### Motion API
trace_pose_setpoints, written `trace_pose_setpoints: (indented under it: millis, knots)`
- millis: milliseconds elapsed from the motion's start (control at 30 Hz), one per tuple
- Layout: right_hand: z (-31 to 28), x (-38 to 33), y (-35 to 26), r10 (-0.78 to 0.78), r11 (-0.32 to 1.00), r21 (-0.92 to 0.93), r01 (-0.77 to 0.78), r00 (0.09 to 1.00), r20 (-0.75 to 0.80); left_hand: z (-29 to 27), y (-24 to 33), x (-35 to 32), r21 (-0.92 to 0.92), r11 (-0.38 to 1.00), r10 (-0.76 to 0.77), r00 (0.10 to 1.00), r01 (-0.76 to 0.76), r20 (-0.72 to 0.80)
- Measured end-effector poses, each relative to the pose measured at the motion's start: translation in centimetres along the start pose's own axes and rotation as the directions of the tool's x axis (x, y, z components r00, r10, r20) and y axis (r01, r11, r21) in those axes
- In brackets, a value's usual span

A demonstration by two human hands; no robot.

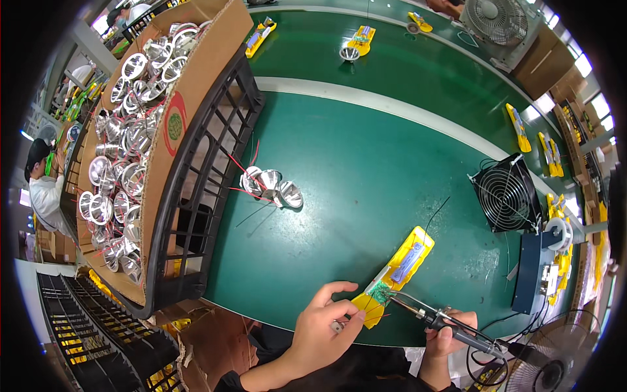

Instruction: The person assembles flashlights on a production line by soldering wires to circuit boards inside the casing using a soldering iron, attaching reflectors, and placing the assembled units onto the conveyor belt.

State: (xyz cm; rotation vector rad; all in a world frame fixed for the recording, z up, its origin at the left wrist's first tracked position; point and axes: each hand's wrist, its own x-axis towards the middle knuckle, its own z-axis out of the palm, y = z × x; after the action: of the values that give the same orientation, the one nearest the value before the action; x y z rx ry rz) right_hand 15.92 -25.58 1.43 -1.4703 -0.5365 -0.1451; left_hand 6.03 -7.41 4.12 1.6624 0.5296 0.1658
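Note:
A yellow plastic housing (414, 249) lies on the green table, with a blue-wrapped battery pack (408, 262) and a small green circuit board (379, 291) inside it. My right hand (450, 332) is closed round a soldering iron (460, 334), whose tip meets the board or hovers just above it. Beside the near end of the housing is my left hand (330, 321), its fingers bent and thumb close to the yellow plastic. A small greyish piece shows between those fingers, too small to name. Thin wires stick out near the board.
Several silver reflector cups (269, 185) with red wires lie on the table, left of centre. A cardboard box (189, 124) full of them stands in a black crate (196, 196). At right are a black fan (508, 194) and a blue box (528, 271). Beyond runs a green conveyor (418, 68).

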Motion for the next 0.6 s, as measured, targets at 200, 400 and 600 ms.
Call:
trace_pose_setpoints:
  millis: [200,400,600]
  knots:
    - [0.02,0.03,0.0,0.051,0.998,0.03,-0.053,0.997,0.052,-0.08,0.19,0.12,-0.019,1.0,-0.002,1.0,0.002,0.016]
    - [0.23,-0.02,-0.08,0.043,0.999,0.017,-0.043,0.998,0.038,-0.02,0.0,0.19,-0.015,1.0,-0.014,1.0,0.014,0.016]
    - [0.24,0.03,-0.11,0.02,1.0,-0.023,-0.019,0.999,0.049,0.0,-0.05,0.18,-0.021,0.999,-0.028,1.0,0.028,0.006]
